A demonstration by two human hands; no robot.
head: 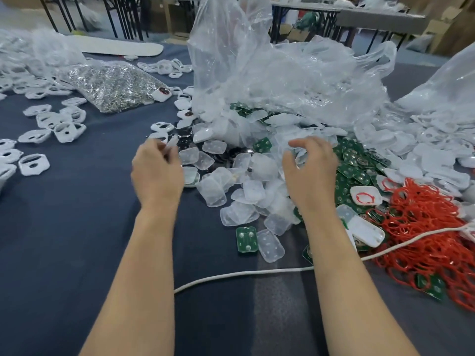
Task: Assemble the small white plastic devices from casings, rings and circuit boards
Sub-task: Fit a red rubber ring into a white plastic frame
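Many translucent plastic casings [241, 194] are heaped on the dark blue surface [77, 240]; a small white casing [171, 144] is pinched by the left hand [156, 173]; the right hand [309, 173] grip cannot be told.

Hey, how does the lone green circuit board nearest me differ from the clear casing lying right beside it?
The green circuit board is opaque, with silvery round spots; the clear casing is translucent and whitish. The board lies nearly square to the view; the casing is angled. Both are rounded rectangles of similar size, side by side on the dark cloth.
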